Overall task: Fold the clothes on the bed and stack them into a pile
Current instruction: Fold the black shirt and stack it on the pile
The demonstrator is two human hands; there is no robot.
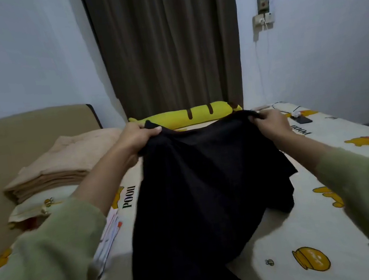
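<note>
A black garment (203, 184) hangs spread between my two hands above the bed (308, 229). My left hand (137, 137) grips its upper left corner and my right hand (268, 123) grips its upper right corner. The cloth droops down toward me, and its lower part lies on the patterned sheet. A piece of light printed fabric (108, 239) lies on the sheet by my left forearm, partly hidden by the sleeve.
A folded beige blanket (64, 162) sits on a pillow (35, 206) at the left by the headboard. A yellow bolster (187, 116) lies at the far edge before the brown curtain. A phone (301, 119) and a white cable rest at the far right.
</note>
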